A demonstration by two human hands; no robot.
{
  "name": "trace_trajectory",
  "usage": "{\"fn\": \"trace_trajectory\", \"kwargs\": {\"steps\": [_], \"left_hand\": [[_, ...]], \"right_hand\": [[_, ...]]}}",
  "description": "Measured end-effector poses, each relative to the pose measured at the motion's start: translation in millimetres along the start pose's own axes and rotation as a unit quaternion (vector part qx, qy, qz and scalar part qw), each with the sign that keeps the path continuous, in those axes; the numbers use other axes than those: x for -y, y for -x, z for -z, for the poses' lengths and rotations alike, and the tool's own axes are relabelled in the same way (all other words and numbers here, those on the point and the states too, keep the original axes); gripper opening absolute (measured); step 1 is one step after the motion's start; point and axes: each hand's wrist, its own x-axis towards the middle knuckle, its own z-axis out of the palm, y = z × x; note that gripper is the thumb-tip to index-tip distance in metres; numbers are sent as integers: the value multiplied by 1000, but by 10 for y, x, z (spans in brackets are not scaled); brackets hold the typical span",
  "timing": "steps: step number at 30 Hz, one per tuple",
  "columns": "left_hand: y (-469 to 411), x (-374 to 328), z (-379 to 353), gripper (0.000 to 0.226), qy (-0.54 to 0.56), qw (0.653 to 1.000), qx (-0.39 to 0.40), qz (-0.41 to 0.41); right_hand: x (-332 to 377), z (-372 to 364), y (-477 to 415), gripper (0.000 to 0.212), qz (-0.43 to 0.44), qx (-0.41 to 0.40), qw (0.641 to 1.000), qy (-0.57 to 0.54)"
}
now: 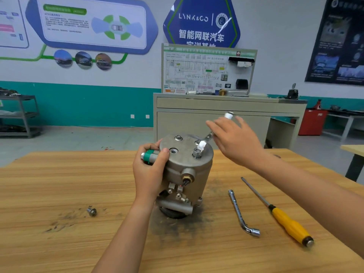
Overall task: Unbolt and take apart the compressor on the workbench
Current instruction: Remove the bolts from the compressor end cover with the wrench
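**Desk:** Where is the compressor, and what are your hands doing?

**Me:** The compressor [187,170] stands on end in the middle of the tabletop [59,184], nearer the far edge, in a smear of dark grime. My left hand [149,172] grips its left flank, fingers wrapped round a green-capped port [150,157] and thumb on the top plate. My right hand [236,140] lies over the handle of a wrench [208,137] with fingers stretched straight, not curled. The wrench's socket sits on a bolt [197,153] in the top plate.

**Desk:** What blocks the view?

**Me:** My left hand covers the compressor's left side. My right hand hides the middle of the wrench handle, and it is blurred.

**Desk:** Count what's around.

**Me:** There are two wrenches, the one under my hand and an L-shaped socket wrench [239,211] lying right of the compressor. One yellow-handled screwdriver [289,223] lies beside that, toward the right edge. One loose bolt [91,211] lies left of the compressor, and one more bolt [178,137] sits at the back of the top plate. Beyond the far edge stand one cabinet [216,119] carrying a wiring-diagram panel and one grey shelf rack [21,115].
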Motion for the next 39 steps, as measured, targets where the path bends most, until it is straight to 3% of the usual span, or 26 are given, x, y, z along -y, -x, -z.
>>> {"fn": "trace_trajectory", "kwargs": {"steps": [2,4,6,8,10,13,16,22,26,32,39], "left_hand": [[-26,-8,-6,23,0,1000,15,5],[-27,-5,-4,23,3,1000,17,7],[-30,7,17,24,9,1000,6,9],[-33,13,46,23,8,1000,-1,7],[-26,29,61,23,4,1000,-12,5],[0,44,56,24,-2,1000,-27,-3],[27,51,37,24,-8,999,-30,-8],[41,43,17,24,-14,999,-28,-14],[48,39,17,23,-15,999,-37,-13],[37,40,-47,25,-28,999,-19,-24],[-6,63,47,24,-9,1000,-20,-14]], "right_hand": [[46,-64,-295,33,67,65,996,-16],[143,-22,-468,26,113,52,992,-18],[224,103,-523,24,20,-45,996,-77],[240,282,-474,28,-139,-103,962,-213],[234,457,-332,29,-192,-105,926,-307],[320,717,99,37,-115,58,975,-178],[393,803,461,51,-118,195,971,-70],[438,849,448,70,-138,242,960,35],[532,1009,364,74,-85,280,953,80],[581,1020,362,68,-71,298,950,59],[545,695,621,48,-160,278,947,-28]]}}
